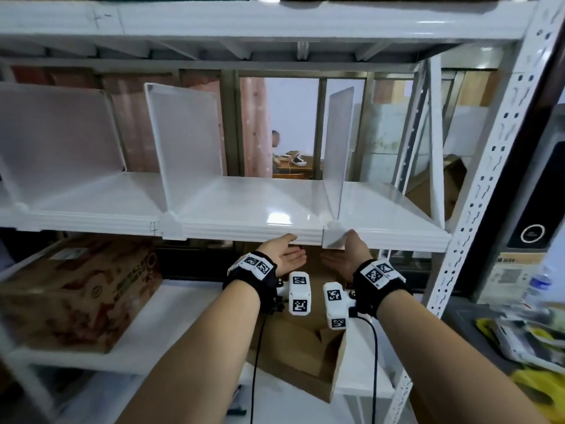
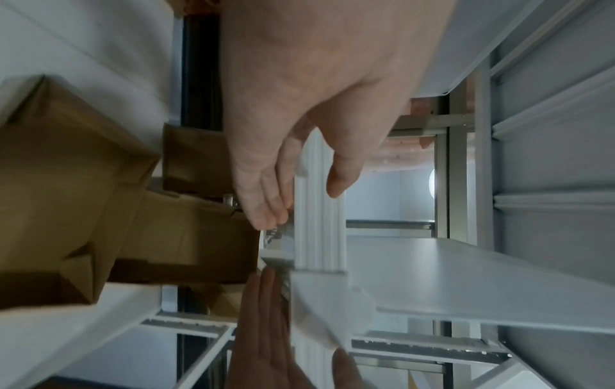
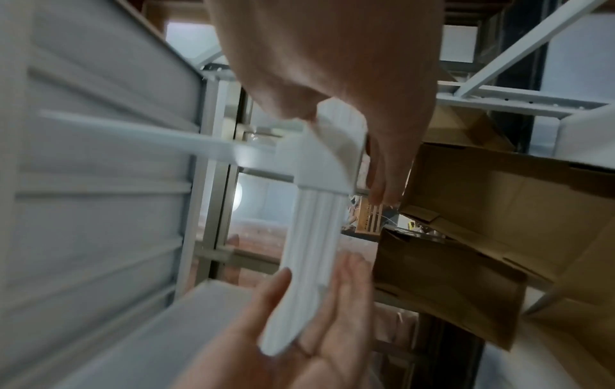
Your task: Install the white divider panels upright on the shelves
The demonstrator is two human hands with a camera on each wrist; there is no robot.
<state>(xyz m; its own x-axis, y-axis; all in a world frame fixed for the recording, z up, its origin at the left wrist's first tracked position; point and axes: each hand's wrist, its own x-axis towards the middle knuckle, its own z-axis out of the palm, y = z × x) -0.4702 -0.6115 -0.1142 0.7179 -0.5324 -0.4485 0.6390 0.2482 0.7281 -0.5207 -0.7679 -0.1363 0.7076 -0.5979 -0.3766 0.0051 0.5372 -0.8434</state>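
Three white divider panels stand on the white shelf (image 1: 244,203): left panel (image 1: 55,139), middle panel (image 1: 186,139), right panel (image 1: 337,142). The right panel's clip foot (image 1: 334,237) sits over the shelf's ribbed front rail (image 2: 319,237). My right hand (image 1: 344,250) is at that clip (image 3: 319,158), thumb beside it and straight fingers (image 3: 382,184) under the rail. My left hand (image 1: 287,249) straddles the rail a little to the left, thumb on top and straight fingers (image 2: 266,210) below. Neither hand holds anything.
A printed cardboard box (image 1: 76,289) sits on the lower shelf at left. An open brown box (image 1: 305,362) lies below my hands. The perforated white upright (image 1: 489,179) bounds the shelf on the right. A person (image 1: 275,145) sits far behind the rack.
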